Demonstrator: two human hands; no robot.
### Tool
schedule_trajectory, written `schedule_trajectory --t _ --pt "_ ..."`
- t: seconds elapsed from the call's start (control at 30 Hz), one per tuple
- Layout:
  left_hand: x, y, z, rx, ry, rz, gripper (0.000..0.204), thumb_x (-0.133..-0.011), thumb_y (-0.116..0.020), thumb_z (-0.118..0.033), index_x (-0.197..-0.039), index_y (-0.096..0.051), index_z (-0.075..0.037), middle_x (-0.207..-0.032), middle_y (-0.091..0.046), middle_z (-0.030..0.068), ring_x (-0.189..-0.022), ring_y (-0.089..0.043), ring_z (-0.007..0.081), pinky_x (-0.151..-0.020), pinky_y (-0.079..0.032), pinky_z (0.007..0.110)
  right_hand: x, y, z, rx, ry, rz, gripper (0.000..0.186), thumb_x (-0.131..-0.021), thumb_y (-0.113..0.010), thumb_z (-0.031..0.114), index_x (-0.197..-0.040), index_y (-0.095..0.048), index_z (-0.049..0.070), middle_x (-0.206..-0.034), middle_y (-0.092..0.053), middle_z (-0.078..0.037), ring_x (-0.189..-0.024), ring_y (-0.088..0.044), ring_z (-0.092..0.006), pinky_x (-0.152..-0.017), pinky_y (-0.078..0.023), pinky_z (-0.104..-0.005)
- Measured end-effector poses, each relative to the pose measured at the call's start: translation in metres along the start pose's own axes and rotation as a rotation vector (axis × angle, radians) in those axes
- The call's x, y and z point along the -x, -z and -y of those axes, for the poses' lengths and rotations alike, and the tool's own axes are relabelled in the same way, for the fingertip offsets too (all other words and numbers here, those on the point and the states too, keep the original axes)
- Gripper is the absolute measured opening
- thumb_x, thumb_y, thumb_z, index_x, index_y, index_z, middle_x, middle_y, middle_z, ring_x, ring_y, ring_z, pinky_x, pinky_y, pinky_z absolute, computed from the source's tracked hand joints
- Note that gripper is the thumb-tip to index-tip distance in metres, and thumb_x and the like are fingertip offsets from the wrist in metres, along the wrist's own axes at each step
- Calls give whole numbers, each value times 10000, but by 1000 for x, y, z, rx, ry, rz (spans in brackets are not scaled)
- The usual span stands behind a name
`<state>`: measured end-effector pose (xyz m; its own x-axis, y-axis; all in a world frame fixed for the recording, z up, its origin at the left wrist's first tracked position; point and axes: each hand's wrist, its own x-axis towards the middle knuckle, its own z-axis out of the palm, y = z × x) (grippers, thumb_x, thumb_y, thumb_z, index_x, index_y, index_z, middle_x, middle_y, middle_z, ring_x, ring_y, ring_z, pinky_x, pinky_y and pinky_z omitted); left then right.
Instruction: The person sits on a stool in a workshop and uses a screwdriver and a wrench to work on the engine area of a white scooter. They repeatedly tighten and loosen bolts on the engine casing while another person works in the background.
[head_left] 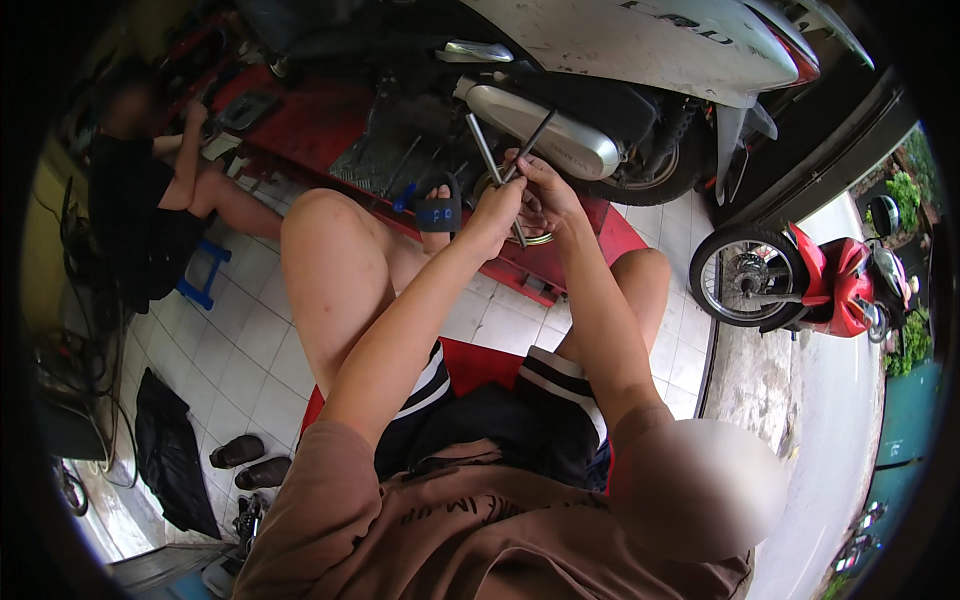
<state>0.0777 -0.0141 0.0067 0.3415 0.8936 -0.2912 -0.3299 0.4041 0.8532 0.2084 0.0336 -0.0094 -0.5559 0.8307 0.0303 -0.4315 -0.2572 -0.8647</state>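
Both my hands are raised together in front of the scooter's side, fingers bent. My left hand (pixel 496 214) is closed round a silver metal rod (pixel 482 146), whose upper end sticks up to the left. Close against it, my right hand (pixel 549 192) has its fingers on a darker metal rod (pixel 538 132) slanting up to the right. The two rods cross near my fingers, and a lower end (pixel 519 235) pokes out below my hands. Whether they are joined as one tool is hidden by my fingers. Partly behind my right hand is a round, shiny rim (pixel 540 239).
A silver scooter (pixel 620 45) stands on a red platform (pixel 620 235) ahead. Tools (pixel 403 165) lie on its dark mat. A person (pixel 140 190) sits at the left beside a blue stool (pixel 207 273). A red motorbike (pixel 845 290) is at the right; brown shoes (pixel 237 452) lie lower left.
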Motion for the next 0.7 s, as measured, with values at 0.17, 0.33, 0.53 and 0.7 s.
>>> schedule_trajectory --t 0.17,0.33,0.53,0.7 --pt "39 -16 -6 -111 -27 140 397 -944 -470 -291 -1158 -538 36 -892 -629 148 -713 -661 222 -673 -558 337 -12 1 -12 -49 98 -68 246 -912 -602 261 -1019 -544 47 -719 -528 -8 -584 -494 -84 -490 -388 -200" --pt "67 -6 -45 -655 -480 -190 513 -855 -594 -240 -1237 -498 88 -796 -661 176 -653 -660 207 -568 -527 299 -7 5 -17 -156 78 -65 216 -924 -584 250 -1011 -555 54 -662 -485 20 -692 -509 -103 -691 -436 -259" --pt "63 4 -19 -1134 -337 227 480 -841 -612 -178 -1253 -510 47 -633 -637 133 -549 -554 185 -603 -448 314 -6 -1 -3 -207 182 -84 247 -908 -602 275 -1012 -568 54 -680 -488 22 -709 -499 -137 -750 -428 -321" --pt "59 -8 -19 -950 -542 -189 384 -894 -581 -239 -1181 -555 14 -670 -622 110 -548 -539 164 -508 -411 294 -1 0 -7 -211 123 -131 242 -921 -581 281 -1012 -558 57 -663 -470 21 -698 -486 -144 -745 -426 -318"
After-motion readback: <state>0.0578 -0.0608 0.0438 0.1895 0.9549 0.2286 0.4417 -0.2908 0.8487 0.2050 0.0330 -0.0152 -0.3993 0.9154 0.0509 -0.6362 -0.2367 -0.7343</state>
